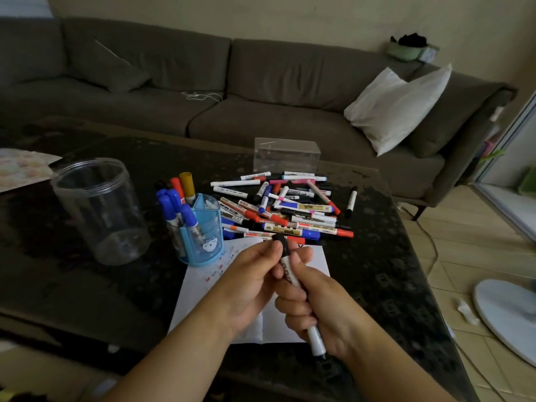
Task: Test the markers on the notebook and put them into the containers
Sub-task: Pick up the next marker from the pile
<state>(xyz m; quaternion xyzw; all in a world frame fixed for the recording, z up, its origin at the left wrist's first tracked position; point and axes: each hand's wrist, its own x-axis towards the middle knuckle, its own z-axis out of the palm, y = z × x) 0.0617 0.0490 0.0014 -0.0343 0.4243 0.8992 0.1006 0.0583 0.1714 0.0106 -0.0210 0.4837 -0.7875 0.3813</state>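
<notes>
My right hand (pixel 314 309) grips the white barrel of a black-capped marker (pixel 290 274), held above the white notebook page (pixel 200 288). My left hand (pixel 249 281) pinches the marker's black cap (pixel 280 242) between thumb and fingers. The page bears small red and dark test marks. A pile of several markers (pixel 287 207) lies beyond the page. A blue pen holder (pixel 203 236) with blue, red and yellow markers stands at the page's left corner. A clear round jar (pixel 101 210) stands empty further left. A clear rectangular box (pixel 285 155) sits behind the pile.
The dark table (pixel 385 256) ends at the right, with tiled floor and a white fan base (pixel 507 314) beyond. A grey sofa (pixel 261 91) with a white pillow (pixel 397 108) runs behind. A patterned sheet (pixel 20 169) lies at the far left.
</notes>
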